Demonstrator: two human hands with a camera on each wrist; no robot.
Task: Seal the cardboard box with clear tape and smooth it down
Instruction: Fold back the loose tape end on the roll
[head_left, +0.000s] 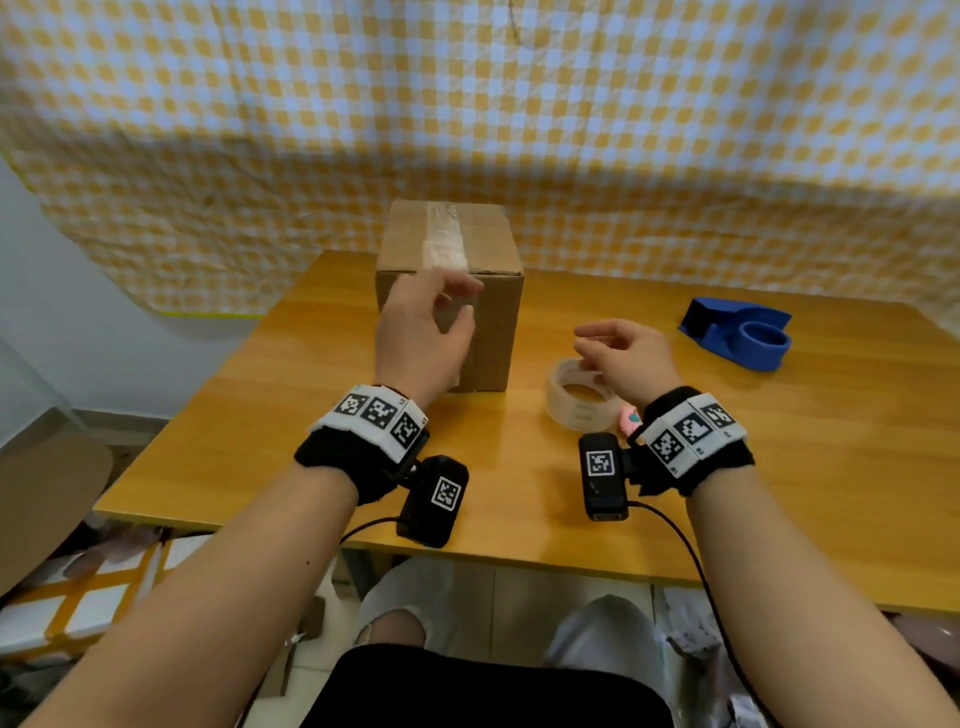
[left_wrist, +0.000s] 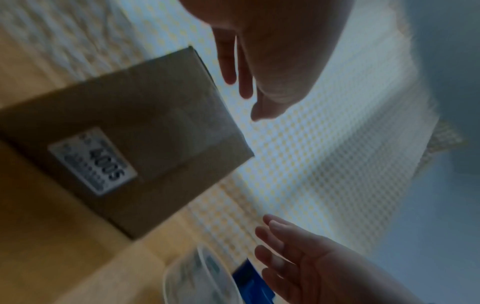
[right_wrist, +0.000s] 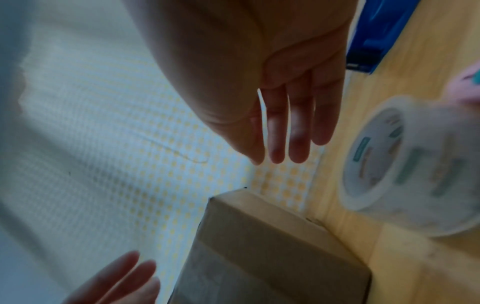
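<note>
The cardboard box (head_left: 449, 291) stands just ahead of the left hand (head_left: 423, 332), its top seam already covered by a strip of clear tape (head_left: 441, 239) that runs from the far edge toward the near one; whether the strip folds down over the near face cannot be told, since the left hand hides that part. The left hand hovers in front of the box's near face with fingers loosely spread and holding nothing, and the wrist views show it apart from the cardboard. The right hand (head_left: 623, 358) hangs above the roll of clear tape (head_left: 576, 400), which lies flat on the wooden table (head_left: 779, 441) just under and toward the body from its fingers; this hand too is relaxed and empty, fingers nearly straight. As a judgement, the taping looks laid and the step in hand is the smoothing, or else a second strip: the next move calls for a flat palm or fingertips brought down on the tape and run along the seam, pressing out wrinkles at the near end where the strip looks rumpled. Counted: one box, one strip on it, one roll, one blue tape dispenser (head_left: 737, 332) well off beyond the right hand, one small pink object (head_left: 630, 420) beside the right wrist, two hands
</note>
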